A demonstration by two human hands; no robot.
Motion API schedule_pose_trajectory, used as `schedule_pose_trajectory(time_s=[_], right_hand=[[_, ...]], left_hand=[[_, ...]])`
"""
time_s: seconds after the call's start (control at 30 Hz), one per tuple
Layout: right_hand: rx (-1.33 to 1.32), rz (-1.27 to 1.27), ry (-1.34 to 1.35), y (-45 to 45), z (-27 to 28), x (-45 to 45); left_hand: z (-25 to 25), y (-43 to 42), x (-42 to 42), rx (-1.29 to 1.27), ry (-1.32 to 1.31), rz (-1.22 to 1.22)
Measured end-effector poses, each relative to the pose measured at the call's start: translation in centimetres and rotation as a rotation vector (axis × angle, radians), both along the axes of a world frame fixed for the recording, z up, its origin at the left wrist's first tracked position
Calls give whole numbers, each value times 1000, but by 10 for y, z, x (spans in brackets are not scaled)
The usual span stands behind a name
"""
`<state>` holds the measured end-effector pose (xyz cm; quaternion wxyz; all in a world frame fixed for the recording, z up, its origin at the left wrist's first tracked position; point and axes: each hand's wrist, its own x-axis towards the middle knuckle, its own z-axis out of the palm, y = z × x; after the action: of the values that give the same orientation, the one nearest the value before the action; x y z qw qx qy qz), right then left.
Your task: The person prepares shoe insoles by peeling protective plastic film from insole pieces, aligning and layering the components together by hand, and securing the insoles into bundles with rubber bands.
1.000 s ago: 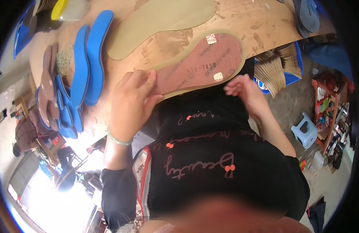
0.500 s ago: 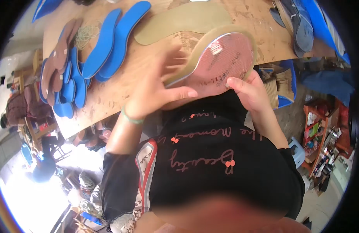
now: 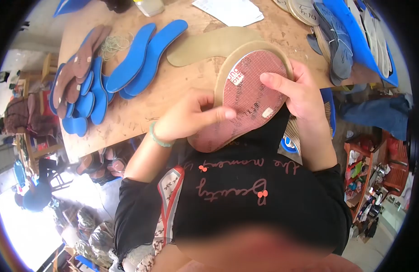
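Note:
Held up in front of my black top is an insole (image 3: 255, 86). It has a reddish, printed grid face towards me and a beige rim around its wide end. My left hand (image 3: 184, 118), with a pale green bracelet on the wrist, grips its left side, the thumb lying on the red face and the fingers mostly behind. My right hand (image 3: 298, 90) holds the upper right edge, its thumb pressed on the face. Just beyond, a flat beige insole-shaped piece (image 3: 196, 46) lies on the table. Two blue insoles (image 3: 132, 56) lie to its left.
Brown and blue insoles (image 3: 85, 63) are piled on the wooden table's (image 3: 141, 109) left side, beside loose rubber bands (image 3: 112, 50). White papers (image 3: 230, 11) lie at the back. Tied dark insoles (image 3: 341, 50) and a blue bin (image 3: 391, 75) are at the right. A reddish shelf (image 3: 357, 179) stands below.
The insole has turned more upright and shows more of its red face. My left hand's fingers have closed around its side, and my right thumb has slid up the face.

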<state>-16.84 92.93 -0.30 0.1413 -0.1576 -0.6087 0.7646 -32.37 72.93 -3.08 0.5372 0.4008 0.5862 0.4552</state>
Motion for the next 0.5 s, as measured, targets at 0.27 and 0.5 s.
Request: schedule_pose_trajectory(time_s=[0.27,0.5], right_hand=[[-102,-62,70,35,18,-14],[-92,-100,160,54,3,-21]], left_hand=[[10,-33,-13,-57,-143,36],[22,-32,-5,-127,78,434]])
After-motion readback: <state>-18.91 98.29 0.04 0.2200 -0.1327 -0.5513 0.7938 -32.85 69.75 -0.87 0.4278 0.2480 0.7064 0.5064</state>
